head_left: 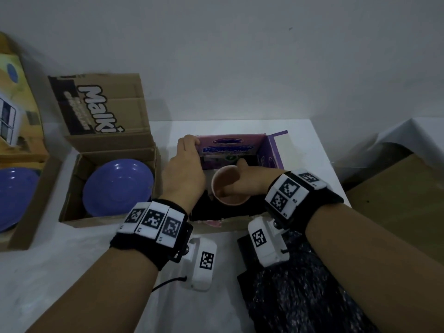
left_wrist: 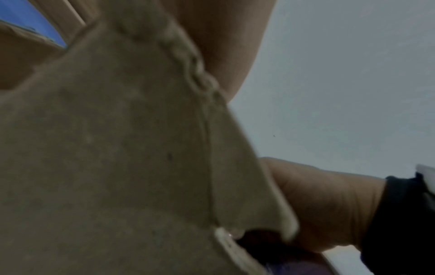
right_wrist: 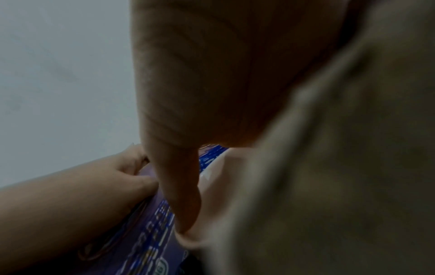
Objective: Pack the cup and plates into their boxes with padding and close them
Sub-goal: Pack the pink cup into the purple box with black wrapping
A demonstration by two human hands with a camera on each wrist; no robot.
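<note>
Left hand (head_left: 182,169) curled over the far left corner of the purple printed cardboard box (head_left: 233,147), fingers hooked on the rim, steadying it. Right hand (head_left: 249,179) reaching in from the right, thumb up outside the rim, fingers down inside the pale pink round cup (head_left: 229,188), pinching its wall; exact finger curl hidden by the cup.

Left to right across the white bench (head_left: 84,260): at the far left edge, a blue round plate (head_left: 14,195) lying in an open brown carton (head_left: 31,212), only partly in view. Next, a second blue round plate (head_left: 117,186) lying flat in an open brown corrugated box (head_left: 79,212) with its printed flap standing up behind. Then the purple box, top open, right flap standing out, something dark inside beneath the cup, probably padding, though too dim to tell. Nearest, to the right, a dark speckled cloth (head_left: 300,284) spread on the bench.

Cup upright, mouth up, long axis vertical, sitting within the box opening, directly below and between both hands, closer to the right one, which already has it. Judged from this: lowering straight down is what remains, keeping the axis plumb so the rim clears the near wall. Boxes all open yet; closing not begun.
</note>
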